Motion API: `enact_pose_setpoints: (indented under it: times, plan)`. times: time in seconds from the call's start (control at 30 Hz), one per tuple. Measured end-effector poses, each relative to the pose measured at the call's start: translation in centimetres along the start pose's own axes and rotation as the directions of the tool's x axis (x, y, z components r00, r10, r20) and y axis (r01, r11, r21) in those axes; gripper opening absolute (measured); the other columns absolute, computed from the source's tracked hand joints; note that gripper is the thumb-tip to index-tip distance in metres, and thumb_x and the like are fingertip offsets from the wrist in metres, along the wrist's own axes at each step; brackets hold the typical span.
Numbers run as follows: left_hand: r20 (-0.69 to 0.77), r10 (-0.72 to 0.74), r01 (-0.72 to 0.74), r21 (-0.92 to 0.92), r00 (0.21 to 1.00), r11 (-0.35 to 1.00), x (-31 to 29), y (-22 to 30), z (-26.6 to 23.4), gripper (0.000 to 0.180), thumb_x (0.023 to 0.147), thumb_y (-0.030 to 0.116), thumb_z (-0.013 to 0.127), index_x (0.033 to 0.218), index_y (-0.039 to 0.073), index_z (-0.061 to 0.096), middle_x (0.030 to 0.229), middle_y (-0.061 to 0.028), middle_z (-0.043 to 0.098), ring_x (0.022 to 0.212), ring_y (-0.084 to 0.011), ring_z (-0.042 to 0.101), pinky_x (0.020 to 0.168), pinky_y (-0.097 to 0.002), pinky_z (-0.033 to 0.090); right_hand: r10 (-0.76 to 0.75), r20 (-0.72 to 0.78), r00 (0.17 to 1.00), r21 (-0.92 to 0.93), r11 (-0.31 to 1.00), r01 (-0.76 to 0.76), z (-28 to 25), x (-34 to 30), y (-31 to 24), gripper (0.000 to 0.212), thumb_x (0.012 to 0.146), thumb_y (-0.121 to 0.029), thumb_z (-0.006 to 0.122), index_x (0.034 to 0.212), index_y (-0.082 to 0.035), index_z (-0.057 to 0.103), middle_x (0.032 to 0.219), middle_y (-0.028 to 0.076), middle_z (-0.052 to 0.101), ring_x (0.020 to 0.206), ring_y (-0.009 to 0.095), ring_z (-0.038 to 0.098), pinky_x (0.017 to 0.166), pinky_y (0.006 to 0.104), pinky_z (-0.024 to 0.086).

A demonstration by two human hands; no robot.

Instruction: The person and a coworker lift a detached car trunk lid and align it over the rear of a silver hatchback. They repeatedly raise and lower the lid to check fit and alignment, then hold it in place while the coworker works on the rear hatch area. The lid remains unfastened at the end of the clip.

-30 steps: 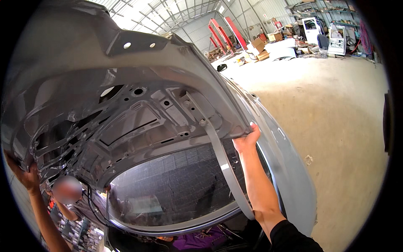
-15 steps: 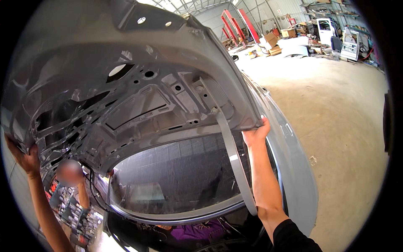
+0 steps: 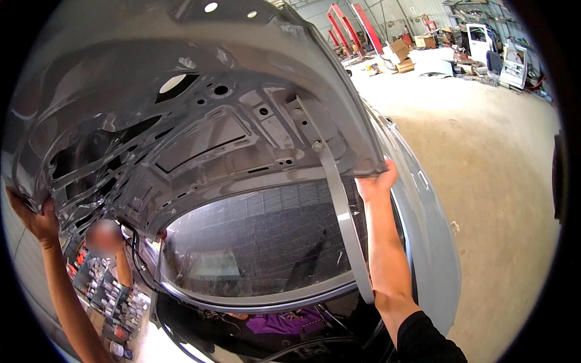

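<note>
A grey trunk lid (image 3: 203,142) is raised overhead, its inner side with ribs and cut-outs facing me. My left hand (image 3: 42,222) holds its left edge, thumb inside and fingers partly hidden behind the panel. At the lid's right corner, my right hand (image 3: 376,183) is closed around the rim. A curved grey hinge arm (image 3: 346,224) runs down beside my right forearm. Its upper end lies against the lid, where a bolt (image 3: 317,145) shows. Beneath the lid is the dark rear window (image 3: 254,248).
Another person's arm (image 3: 124,267) reaches up on the left, near a black wiring harness (image 3: 140,257). Purple cloth (image 3: 281,322) shows below the window. The car's pale side panel (image 3: 433,260) curves along the right. Red lift posts (image 3: 367,29) and loose car doors (image 3: 514,65) stand far back.
The whole view has shifted slightly, with the lid, window and right hand now a little higher and further right. More shows below the window. Both hands keep their hold on the lid.
</note>
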State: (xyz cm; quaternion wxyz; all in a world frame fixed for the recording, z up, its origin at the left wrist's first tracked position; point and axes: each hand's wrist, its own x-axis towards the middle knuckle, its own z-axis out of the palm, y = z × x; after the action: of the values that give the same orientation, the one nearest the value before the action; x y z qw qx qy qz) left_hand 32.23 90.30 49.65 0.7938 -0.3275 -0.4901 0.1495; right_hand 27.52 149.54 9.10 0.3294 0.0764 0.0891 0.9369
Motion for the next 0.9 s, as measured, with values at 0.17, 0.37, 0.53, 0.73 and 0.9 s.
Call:
enact_pose_setpoints:
  times: [0.17,0.37,0.53,0.73,0.9]
  plan:
    - [-0.014,0.045,-0.046,-0.044,0.999,0.998,0.7,1.0,0.1,0.09,0.078,0.045,0.068,0.14,-0.006,0.027,0.14,-0.0227,0.037,0.129,-0.0344,0.037,0.106,-0.0403,0.029,0.019,0.072,0.997,0.031,0.999,-0.022,-0.9,0.7,-0.3,0.055,0.084,-0.032,0.037,0.126,0.003,0.047,0.128,0.019,0.052,0.117,0.034,0.051,0.1,0.0488,0.04]
    - [0.007,0.038,-0.038,-0.038,0.999,0.999,-0.7,-1.7,-0.5,0.077,0.079,0.031,0.07,0.135,-0.005,0.033,0.129,-0.0208,0.045,0.12,-0.0329,0.044,0.103,-0.0407,0.033,0.025,0.071,0.997,0.024,0.999,-0.026,-1.2,0.6,0.2,0.055,0.082,-0.03,0.041,0.124,0.006,0.046,0.125,0.021,0.052,0.115,0.033,0.051,0.096,0.0472,0.042]
    - [0.018,0.048,-0.048,0.025,0.999,0.999,-0.5,-1.8,-0.4,0.075,0.076,0.024,0.069,0.134,-0.006,0.033,0.128,-0.0228,0.045,0.121,-0.0354,0.044,0.102,-0.0415,0.034,0.035,0.076,0.997,0.032,0.999,-0.038,-0.9,0.1,0.2,0.055,0.083,-0.031,0.04,0.124,0.005,0.047,0.125,0.021,0.052,0.115,0.033,0.051,0.096,0.047,0.042]
    - [0.005,-0.005,0.005,0.027,1.0,1.0,-1.2,-2.4,0.4,0.075,0.076,0.027,0.069,0.133,-0.007,0.035,0.125,-0.0237,0.046,0.118,-0.0374,0.045,0.101,-0.0425,0.035,0.072,0.157,0.985,0.016,0.997,-0.076,-0.9,0.4,-0.3,0.058,0.087,-0.034,0.037,0.129,0.005,0.042,0.129,0.022,0.049,0.12,0.034,0.049,0.099,0.049,0.039]
    - [0.059,0.002,-0.004,0.034,0.998,0.999,-4.5,-10.1,0.2,0.078,0.077,0.036,0.07,0.131,-0.007,0.035,0.127,-0.0242,0.044,0.119,-0.0376,0.044,0.101,-0.043,0.035,0.094,0.086,0.992,0.012,0.995,-0.095,0.2,-0.9,0.3,0.061,0.091,-0.038,0.036,0.134,0.005,0.037,0.134,0.022,0.045,0.123,0.035,0.046,0.101,0.0511,0.036]
